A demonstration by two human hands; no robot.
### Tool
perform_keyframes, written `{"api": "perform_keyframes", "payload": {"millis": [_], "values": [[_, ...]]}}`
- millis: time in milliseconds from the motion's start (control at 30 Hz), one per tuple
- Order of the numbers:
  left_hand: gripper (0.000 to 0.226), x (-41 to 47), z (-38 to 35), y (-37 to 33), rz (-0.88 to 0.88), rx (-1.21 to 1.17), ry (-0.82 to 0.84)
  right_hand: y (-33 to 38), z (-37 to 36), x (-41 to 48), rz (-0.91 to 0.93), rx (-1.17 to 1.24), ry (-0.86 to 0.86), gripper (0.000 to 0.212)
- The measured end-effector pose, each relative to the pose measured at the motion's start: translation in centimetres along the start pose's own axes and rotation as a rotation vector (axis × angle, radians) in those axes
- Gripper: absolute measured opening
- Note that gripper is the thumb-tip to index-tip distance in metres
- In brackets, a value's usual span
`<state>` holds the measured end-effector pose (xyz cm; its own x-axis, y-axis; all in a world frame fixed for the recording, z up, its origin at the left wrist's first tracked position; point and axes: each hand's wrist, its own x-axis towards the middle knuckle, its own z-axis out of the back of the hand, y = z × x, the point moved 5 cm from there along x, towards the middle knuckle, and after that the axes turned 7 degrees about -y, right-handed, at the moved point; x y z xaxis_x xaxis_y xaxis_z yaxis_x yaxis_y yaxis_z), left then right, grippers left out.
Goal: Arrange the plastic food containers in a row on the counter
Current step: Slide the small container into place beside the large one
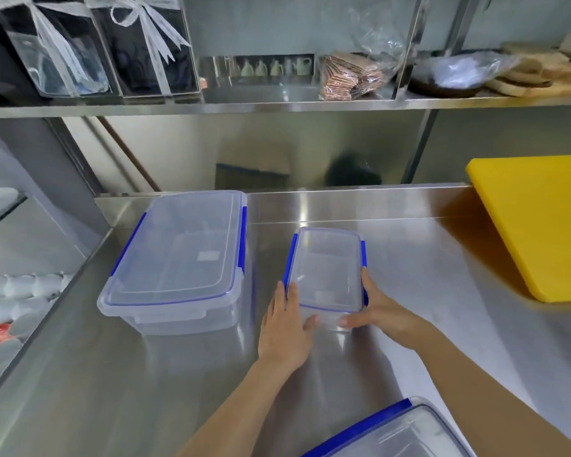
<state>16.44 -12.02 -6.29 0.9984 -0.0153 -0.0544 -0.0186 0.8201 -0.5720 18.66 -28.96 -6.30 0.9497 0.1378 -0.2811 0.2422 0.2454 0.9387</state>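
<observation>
Both hands on small container, mid tabletop.

I see the left hand (285, 328) reaching in from lower centre, forearm angled up-right, palm flat vs. the small container's (327, 270) left side, fingers pointing away from me, thumb tucked across its near end. Right hand (378, 308) comes in from lower right, fingers up the right side by the blue clip, thumb along the near end. Both grip the box between them. It sits lid-on on the steel tabletop (426, 258), long axis running near-to-far, far end tilted slightly left. Large container (175, 255) stands to its left, apart, same near-to-far run, lid on. Third container (396, 433) cut off at bottom edge. Yellow cutting board (538, 225) at right, well apart.
</observation>
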Motion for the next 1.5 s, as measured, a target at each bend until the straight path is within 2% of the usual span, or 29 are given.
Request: {"api": "perform_keyframes", "payload": {"millis": [100,300,400,600,800,867,900,1000,1067,1133,1233,1333,1400,1500], "values": [[0.07,1.7,0.0,0.5,0.012,-0.001,-0.039,0.3,0.1,2.0,0.042,-0.189,0.033,0.128],[0.072,5.9,-0.2,0.7,0.05,-0.002,-0.078,2.7,1.2,6.4,0.084,-0.34,-0.143,0.093],[0.074,8.2,0.3,1.0,0.049,0.063,-0.091,2.9,1.4,8.5,0.09,-0.365,-0.181,0.091],[0.083,9.9,0.1,1.3,0.047,0.07,-0.128,2.7,1.4,9.6,0.167,-0.341,-0.143,0.091],[0.08,8.2,1.1,1.3,0.004,0.019,-0.128,1.7,1.0,8.2,0.226,-0.318,-0.162,0.073],[0.079,6.8,1.4,1.5,-0.029,-0.005,-0.097,1.5,1.1,6.8,0.188,-0.35,-0.168,0.072],[0.078,6.0,1.6,1.6,-0.048,-0.015,-0.075,1.4,1.0,5.8,0.152,-0.349,-0.135,0.072],[0.076,3.0,2.0,1.8,-0.083,-0.084,-0.006,1.1,0.6,2.5,0.041,-0.372,0.001,0.093],[0.075,0.8,2.0,1.7,-0.084,-0.153,0.063,1.3,0.2,-0.2,0.008,-0.387,0.091,0.088],[0.072,-1.5,1.7,1.4,-0.068,-0.213,0.178,1.1,-0.6,-2.9,-0.065,-0.43,0.249,0.081],[0.063,-5.4,0.5,0.4,-0.066,-0.252,0.438,0.0,-1.6,-6.8,-0.197,-0.56,0.485,0.082],[0.059,-8.8,-0.3,-0.2,-0.1,-0.224,0.601,-0.9,-2.0,-9.3,-0.223,-0.646,0.565,0.065],[0.057,-10.4,-0.5,-0.3,-0.127,-0.22,0.618,-1.1,-2.1,-10.6,-0.203,-0.685,0.568,0.049],[0.047,-11.8,-0.7,-0.2,-0.192,-0.153,0.561,-1.4,-1.8,-11.6,-0.139,-0.747,0.471,0.03]]}}
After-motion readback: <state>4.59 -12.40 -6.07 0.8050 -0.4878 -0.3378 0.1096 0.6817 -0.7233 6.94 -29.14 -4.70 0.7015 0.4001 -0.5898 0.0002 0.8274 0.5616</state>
